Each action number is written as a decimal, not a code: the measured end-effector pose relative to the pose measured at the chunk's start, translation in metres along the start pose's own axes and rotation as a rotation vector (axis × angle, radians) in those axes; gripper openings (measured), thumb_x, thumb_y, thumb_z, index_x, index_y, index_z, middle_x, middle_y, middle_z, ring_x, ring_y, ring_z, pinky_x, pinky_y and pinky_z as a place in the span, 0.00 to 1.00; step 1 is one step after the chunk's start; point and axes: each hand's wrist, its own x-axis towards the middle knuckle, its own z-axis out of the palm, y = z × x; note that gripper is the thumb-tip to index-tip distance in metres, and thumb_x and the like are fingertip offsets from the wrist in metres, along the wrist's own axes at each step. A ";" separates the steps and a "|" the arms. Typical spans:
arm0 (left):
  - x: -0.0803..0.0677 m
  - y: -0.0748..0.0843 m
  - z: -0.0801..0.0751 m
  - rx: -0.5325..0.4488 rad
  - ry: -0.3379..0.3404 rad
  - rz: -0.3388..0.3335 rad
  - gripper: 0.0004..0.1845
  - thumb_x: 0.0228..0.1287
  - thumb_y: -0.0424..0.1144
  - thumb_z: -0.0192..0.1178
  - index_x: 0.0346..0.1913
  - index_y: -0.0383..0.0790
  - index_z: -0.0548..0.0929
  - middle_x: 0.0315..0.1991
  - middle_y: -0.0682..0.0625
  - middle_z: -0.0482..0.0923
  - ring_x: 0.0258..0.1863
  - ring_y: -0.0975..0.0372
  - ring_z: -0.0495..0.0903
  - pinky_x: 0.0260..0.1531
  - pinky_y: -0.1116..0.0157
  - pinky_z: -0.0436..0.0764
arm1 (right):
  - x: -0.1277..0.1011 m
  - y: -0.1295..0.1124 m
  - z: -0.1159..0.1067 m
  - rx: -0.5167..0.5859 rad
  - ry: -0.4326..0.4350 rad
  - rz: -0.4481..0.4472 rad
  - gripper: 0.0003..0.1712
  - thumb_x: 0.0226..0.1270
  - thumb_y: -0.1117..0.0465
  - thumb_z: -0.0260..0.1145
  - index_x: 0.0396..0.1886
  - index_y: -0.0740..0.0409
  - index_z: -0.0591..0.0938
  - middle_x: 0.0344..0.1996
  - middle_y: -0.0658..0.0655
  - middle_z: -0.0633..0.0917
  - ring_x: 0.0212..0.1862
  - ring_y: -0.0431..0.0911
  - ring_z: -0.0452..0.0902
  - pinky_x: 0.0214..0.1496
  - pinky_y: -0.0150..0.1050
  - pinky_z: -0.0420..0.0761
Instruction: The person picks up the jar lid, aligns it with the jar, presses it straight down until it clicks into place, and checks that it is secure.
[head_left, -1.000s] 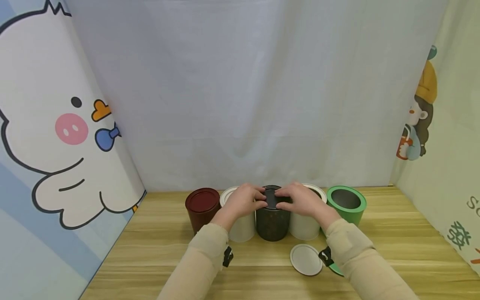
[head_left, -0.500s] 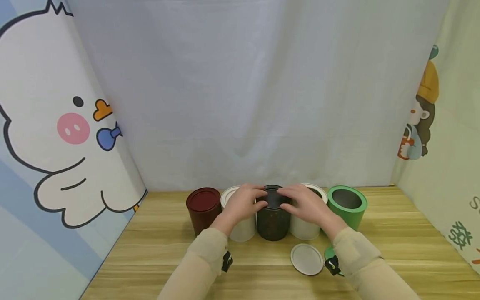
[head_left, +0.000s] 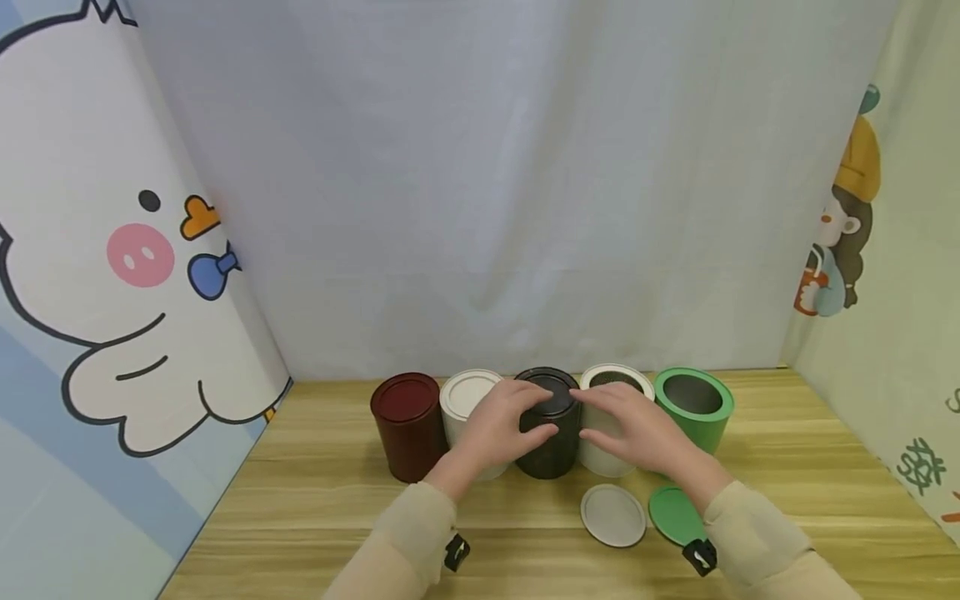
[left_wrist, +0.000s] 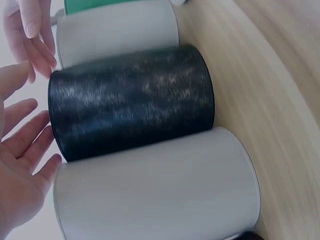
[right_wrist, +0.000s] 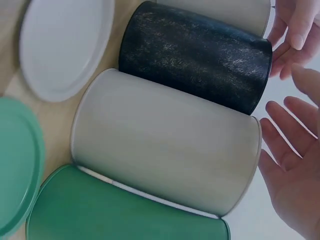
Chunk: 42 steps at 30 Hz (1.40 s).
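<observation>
Five round cans stand in a row on the wooden table (head_left: pixel 787 467): dark red (head_left: pixel 405 425), white with its lid on (head_left: pixel 467 392), black with a black lid (head_left: pixel 553 398), white and open (head_left: pixel 617 379), green and open (head_left: pixel 693 408). My left hand (head_left: pixel 501 427) hovers at the black can's left side, fingers straight and a little apart from it in the left wrist view (left_wrist: pixel 22 150). My right hand (head_left: pixel 636 427) is in front of the open white can (right_wrist: pixel 165 145), fingers spread and holding nothing (right_wrist: pixel 292 165).
A loose white lid (head_left: pixel 612 515) and a green lid (head_left: pixel 673 512) lie flat on the table in front of the row. A white curtain hangs behind, with cartoon panels on both sides. Bare wood stretches toward the front edge.
Both hands have come off the black can's lid and drawn back toward me, fingers opening. The green lid, earlier hidden under my right sleeve, now shows.
</observation>
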 end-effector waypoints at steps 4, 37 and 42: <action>-0.003 0.009 0.002 0.012 0.008 0.026 0.27 0.60 0.49 0.72 0.59 0.40 0.83 0.54 0.46 0.81 0.56 0.54 0.77 0.58 0.59 0.75 | -0.011 -0.003 -0.005 0.005 0.003 0.000 0.33 0.59 0.57 0.76 0.64 0.59 0.78 0.55 0.57 0.83 0.57 0.54 0.76 0.56 0.52 0.78; -0.040 0.051 0.064 0.098 0.037 0.197 0.45 0.46 0.60 0.76 0.65 0.39 0.76 0.60 0.49 0.76 0.59 0.59 0.74 0.61 0.67 0.71 | -0.093 0.003 0.005 -0.041 0.108 -0.083 0.45 0.44 0.57 0.82 0.66 0.56 0.77 0.57 0.52 0.80 0.55 0.47 0.74 0.58 0.28 0.69; -0.044 0.051 0.073 0.096 -0.059 0.142 0.44 0.47 0.60 0.75 0.66 0.41 0.76 0.61 0.51 0.76 0.60 0.60 0.74 0.61 0.65 0.72 | -0.102 0.007 0.015 -0.053 0.069 -0.064 0.45 0.43 0.56 0.82 0.65 0.55 0.77 0.57 0.51 0.80 0.54 0.46 0.74 0.53 0.37 0.76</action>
